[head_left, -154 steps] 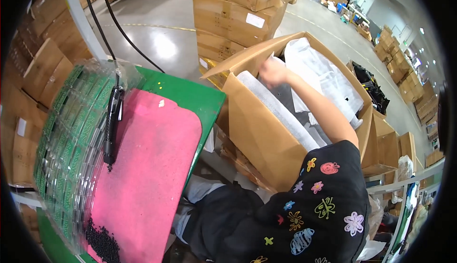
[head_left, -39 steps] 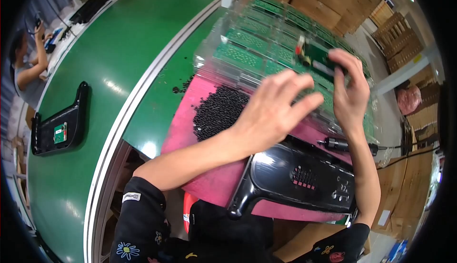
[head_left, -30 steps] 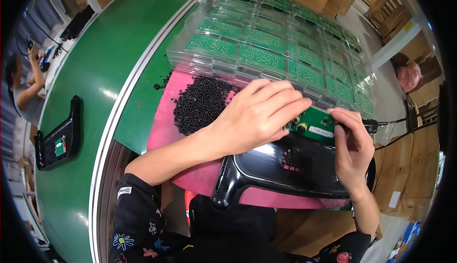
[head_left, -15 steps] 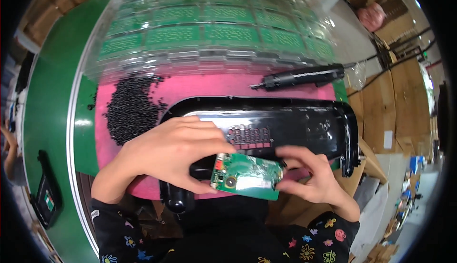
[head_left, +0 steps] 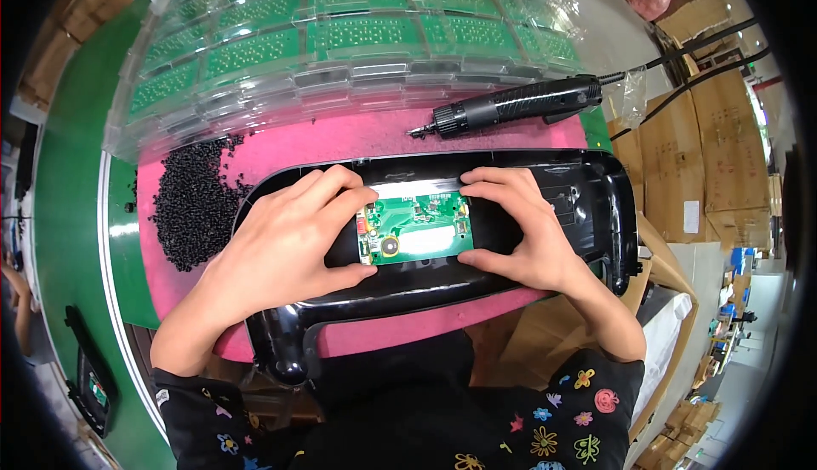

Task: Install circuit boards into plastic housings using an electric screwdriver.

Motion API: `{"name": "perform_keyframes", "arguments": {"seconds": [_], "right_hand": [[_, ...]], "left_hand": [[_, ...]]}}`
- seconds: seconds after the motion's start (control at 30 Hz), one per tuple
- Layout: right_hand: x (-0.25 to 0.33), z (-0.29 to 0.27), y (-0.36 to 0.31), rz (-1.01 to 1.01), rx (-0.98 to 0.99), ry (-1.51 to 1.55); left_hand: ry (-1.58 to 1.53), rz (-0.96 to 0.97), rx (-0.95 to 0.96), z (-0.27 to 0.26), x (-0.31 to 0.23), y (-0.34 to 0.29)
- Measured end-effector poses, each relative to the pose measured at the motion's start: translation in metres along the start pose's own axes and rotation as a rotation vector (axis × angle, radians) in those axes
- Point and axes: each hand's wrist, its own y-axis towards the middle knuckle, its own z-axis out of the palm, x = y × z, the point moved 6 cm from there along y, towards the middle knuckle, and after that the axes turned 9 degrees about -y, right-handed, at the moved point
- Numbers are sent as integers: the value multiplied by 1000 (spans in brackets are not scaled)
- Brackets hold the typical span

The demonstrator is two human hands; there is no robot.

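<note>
A green circuit board (head_left: 417, 230) lies level over the middle of a glossy black plastic housing (head_left: 545, 206), covering the cut-outs there. My left hand (head_left: 294, 232) grips the board's left end, thumb at the lower corner and fingers at the upper one. On the opposite end, my right hand (head_left: 523, 227) pinches it the same way. A red connector and a round dark part show near the board's left edge. Whether the board rests fully on the housing, I cannot tell.
Black screws (head_left: 196, 202) are heaped on the pink mat (head_left: 357, 134). Behind the housing lies a black electric screwdriver (head_left: 519, 106) with its cable. Stacked clear trays (head_left: 340, 87) of green boards stand at the back. Another black housing (head_left: 89, 376) sits far left.
Both hands have carried the circuit board forward from the housing's near edge onto its middle, levelling it. My right hand now grips the board's corners more widely.
</note>
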Motion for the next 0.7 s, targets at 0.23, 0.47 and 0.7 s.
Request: {"name": "perform_keyframes", "arguments": {"seconds": [0.23, 0.47, 0.7], "right_hand": [[-3, 3, -2, 8, -15, -26], [-3, 7, -2, 20, -4, -40], [4, -1, -4, -8, 6, -127]], "left_hand": [[50, -60, 48, 6, 1, 3], [61, -64, 56, 7, 1, 1], [55, -23, 62, 5, -4, 1]]}}
